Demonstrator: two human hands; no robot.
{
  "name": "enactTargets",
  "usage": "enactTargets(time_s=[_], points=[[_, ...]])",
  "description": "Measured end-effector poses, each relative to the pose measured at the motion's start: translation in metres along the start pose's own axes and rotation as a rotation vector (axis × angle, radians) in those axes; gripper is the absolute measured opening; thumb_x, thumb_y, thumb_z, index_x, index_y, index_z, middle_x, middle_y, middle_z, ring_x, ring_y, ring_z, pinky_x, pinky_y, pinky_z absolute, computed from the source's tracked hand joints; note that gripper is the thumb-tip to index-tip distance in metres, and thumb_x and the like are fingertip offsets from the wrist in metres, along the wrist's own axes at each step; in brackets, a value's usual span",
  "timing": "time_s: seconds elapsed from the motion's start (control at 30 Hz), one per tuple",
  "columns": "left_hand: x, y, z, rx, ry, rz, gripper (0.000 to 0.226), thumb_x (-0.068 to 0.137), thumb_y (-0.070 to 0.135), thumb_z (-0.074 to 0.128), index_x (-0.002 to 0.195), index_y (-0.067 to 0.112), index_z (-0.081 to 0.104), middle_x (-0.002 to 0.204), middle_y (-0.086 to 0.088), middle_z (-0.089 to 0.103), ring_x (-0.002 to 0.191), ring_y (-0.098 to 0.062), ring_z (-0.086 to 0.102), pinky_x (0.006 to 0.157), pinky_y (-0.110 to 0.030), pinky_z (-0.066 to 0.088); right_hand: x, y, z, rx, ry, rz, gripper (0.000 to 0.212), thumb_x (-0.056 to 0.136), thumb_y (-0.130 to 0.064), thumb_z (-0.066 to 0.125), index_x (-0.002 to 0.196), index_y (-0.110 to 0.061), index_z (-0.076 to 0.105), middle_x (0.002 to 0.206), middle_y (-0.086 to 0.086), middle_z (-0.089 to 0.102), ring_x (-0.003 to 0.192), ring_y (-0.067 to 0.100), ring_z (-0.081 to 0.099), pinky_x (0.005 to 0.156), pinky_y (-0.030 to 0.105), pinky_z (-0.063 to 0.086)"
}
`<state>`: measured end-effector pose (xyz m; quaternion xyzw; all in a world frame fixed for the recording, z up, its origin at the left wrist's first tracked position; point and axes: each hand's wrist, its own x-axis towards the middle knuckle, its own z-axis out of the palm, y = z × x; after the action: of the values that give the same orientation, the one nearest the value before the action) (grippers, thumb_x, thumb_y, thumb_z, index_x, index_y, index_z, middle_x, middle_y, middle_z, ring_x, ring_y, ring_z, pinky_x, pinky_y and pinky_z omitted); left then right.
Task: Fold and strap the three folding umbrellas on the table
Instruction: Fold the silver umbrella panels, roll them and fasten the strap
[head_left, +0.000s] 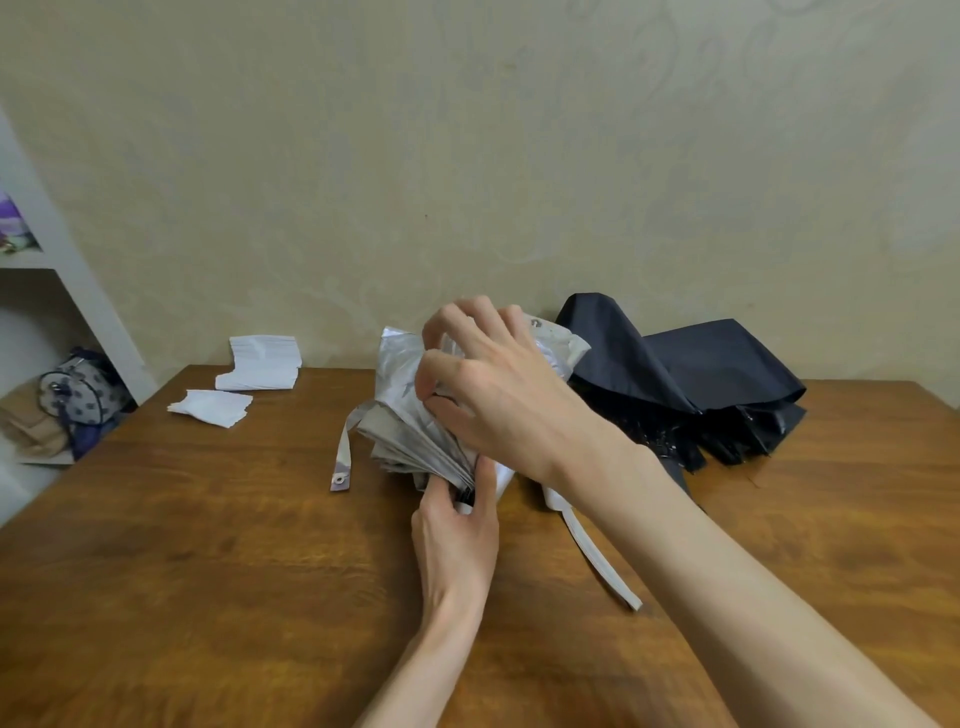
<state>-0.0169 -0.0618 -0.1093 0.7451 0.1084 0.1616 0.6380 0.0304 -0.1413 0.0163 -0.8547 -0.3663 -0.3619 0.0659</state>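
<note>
Wooden table (208, 545): bears all items noted. Dark folding umbrella (727, 374), at 2 o'clock against the wall, canopy loose and unstrapped. Silver folding umbrella (400, 395), at table centre, partly pleated; long axis runs roughly 6 to 12 o'clock, lower end toward the person. Right hand (509, 395) sits over the upper canopy, fingers curled and pinching the pleats. Left hand (457, 525) grips the lower end, thumb and fingers closed narrowly round the bundle. Closure strap (343, 457) hangs free off the canopy's 9 o'clock side, snap end down, lying left of both hands and nearer the left one. Judgement: pleating unfinished, strapping not begun. A third umbrella cannot be distinguished.
</note>
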Motion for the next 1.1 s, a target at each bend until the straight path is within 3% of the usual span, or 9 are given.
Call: enactTargets(time_s=[0.13,0.2,0.33,0.43,0.57,0.73,0.87,0.97,1.1], points=[[0.003,-0.003,-0.003,0.024,-0.012,-0.007,0.012,0.100,0.026,0.068,0.090,0.026,0.063,0.082,0.003,0.071,0.083,-0.022,0.072,0.074,-0.039,0.057,-0.008,-0.008,0.007,-0.068,-0.006,-0.162,0.021,0.086,0.003,0.070,0.096,-0.016,0.071,0.083,-0.001,0.065,0.101,0.029,0.059,0.089,0.039,0.036],[0.003,-0.005,-0.003,0.039,-0.015,-0.004,0.016,0.099,0.017,0.069,0.090,0.028,0.062,0.081,0.008,0.070,0.079,-0.012,0.070,0.074,-0.039,0.056,-0.011,-0.010,0.013,-0.078,0.028,-0.194,0.029,0.084,0.009,0.066,0.103,-0.013,0.073,0.079,0.000,0.065,0.091,0.029,0.059,0.088,0.038,0.037],[0.003,-0.005,-0.004,0.050,-0.026,0.022,0.014,0.100,0.016,0.067,0.097,0.028,0.063,0.088,0.019,0.065,0.076,0.008,0.063,0.065,-0.013,0.047,-0.012,-0.017,0.023,0.005,0.159,-0.159,0.028,0.091,0.009,0.066,0.111,-0.008,0.076,0.078,0.002,0.067,0.082,0.028,0.061,0.084,0.038,0.041],[0.005,-0.004,-0.003,-0.027,-0.015,0.008,0.004,0.101,0.021,0.068,0.100,0.019,0.066,0.092,0.003,0.072,0.087,-0.013,0.070,0.068,-0.025,0.049,-0.013,-0.023,0.020,0.283,0.321,0.068,0.031,0.094,0.005,0.066,0.119,-0.009,0.077,0.095,-0.002,0.076,0.089,0.022,0.069,0.086,0.041,0.047],[0.000,0.000,-0.002,-0.152,0.009,0.027,0.037,0.092,0.058,0.065,0.096,0.022,0.070,0.075,-0.003,0.075,0.070,-0.024,0.074,0.067,-0.048,0.060,-0.014,0.003,0.002,0.520,0.456,0.477,0.034,0.097,-0.001,0.059,0.124,-0.014,0.075,0.115,-0.005,0.076,0.110,0.011,0.067,0.101,0.034,0.050],[-0.001,-0.003,0.001,-0.193,-0.031,0.039,0.059,0.081,0.081,0.062,0.094,0.023,0.068,0.074,-0.014,0.071,0.071,-0.043,0.068,0.071,-0.063,0.060,-0.005,0.033,-0.012,0.505,-0.088,0.559,0.050,0.099,-0.041,0.072,0.147,-0.036,0.059,0.146,-0.014,0.060,0.144,0.012,0.044,0.122,0.043,0.027],[-0.003,-0.005,0.001,-0.146,-0.072,0.066,0.054,0.080,0.085,0.060,0.093,0.033,0.069,0.077,-0.008,0.071,0.073,-0.038,0.070,0.074,-0.062,0.062,0.013,0.056,-0.029,0.721,-0.456,0.322,0.043,0.101,-0.029,0.074,0.142,-0.038,0.066,0.154,-0.014,0.056,0.154,0.001,0.032,0.128,0.031,0.021],[-0.004,-0.007,0.001,-0.120,-0.087,0.076,0.054,0.081,0.084,0.060,0.093,0.032,0.069,0.076,-0.011,0.069,0.070,-0.038,0.069,0.073,-0.062,0.061,0.026,0.067,-0.038,0.676,-0.549,0.257,0.032,0.100,-0.027,0.077,0.131,-0.035,0.074,0.138,-0.015,0.064,0.140,0.002,0.050,0.125,0.034,0.032],[-0.003,-0.009,0.002,-0.116,-0.102,0.091,0.068,0.081,0.086,0.059,0.094,0.020,0.067,0.077,-0.020,0.068,0.069,-0.048,0.065,0.068,-0.064,0.059,0.042,0.065,-0.041,0.466,-0.504,0.320,0.009,0.091,-0.035,0.084,0.091,-0.042,0.079,0.111,-0.009,0.070,0.121,0.018,0.058,0.113,0.048,0.035]])
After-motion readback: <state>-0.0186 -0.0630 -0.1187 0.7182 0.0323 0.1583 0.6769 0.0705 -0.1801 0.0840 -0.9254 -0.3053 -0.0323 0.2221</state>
